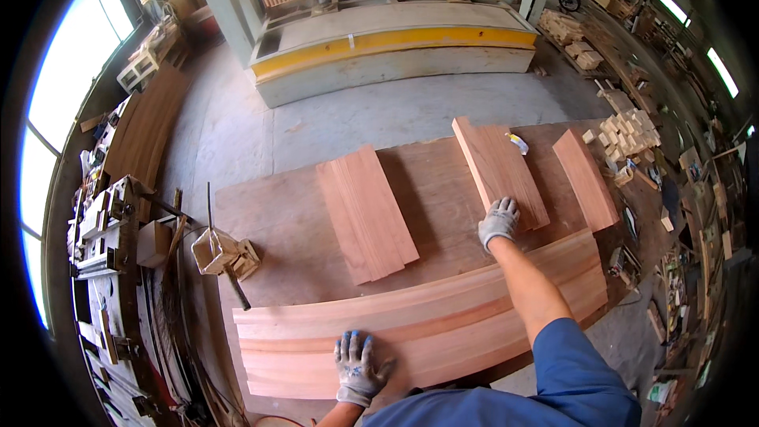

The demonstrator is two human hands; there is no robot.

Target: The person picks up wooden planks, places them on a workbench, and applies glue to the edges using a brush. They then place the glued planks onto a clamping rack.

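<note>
My left hand (362, 368), in a grey-white glove with blue fingertips, lies flat with fingers spread on a row of long reddish wooden boards (451, 312). These boards run side by side across the near edge of the worktable. My right hand (499, 222), gloved too, reaches forward and rests, fingers stretched out, on the near left corner of a stack of shorter boards (506, 166). A small white and yellow packet (518, 143) lies on that stack. Another group of short boards (366, 213) sits left of it, and a third stack (585, 178) to its right.
A wooden holder (217, 251) with a dark rod stands at the table's (277, 229) left side. Ahead is a large press with a yellow band (379, 47). Clamps and metal racks (103, 245) line the left; small wood blocks (631, 136) are piled at the right.
</note>
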